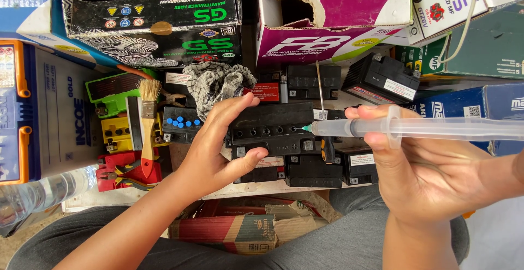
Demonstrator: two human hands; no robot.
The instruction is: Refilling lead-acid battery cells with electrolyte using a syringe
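A small black battery [271,128] is gripped at its left end by the left hand [214,144], thumb below and fingers over the top. A clear syringe [415,129] is held closed in the right hand [420,166], its green tip touching the battery's right edge. More batteries lie around; a paintbrush [148,123] and grey rag [215,82] are seen to the left.

Lying left of centre: a paintbrush [147,123] with a wooden handle, crossing yellow [115,133] and red [109,167] battery cases. Sitting just above: a crumpled checked rag [215,84]. Standing along the top: black [158,19] and purple [327,19] cardboard boxes. Resting at the lower left: a clear plastic bottle [38,193].
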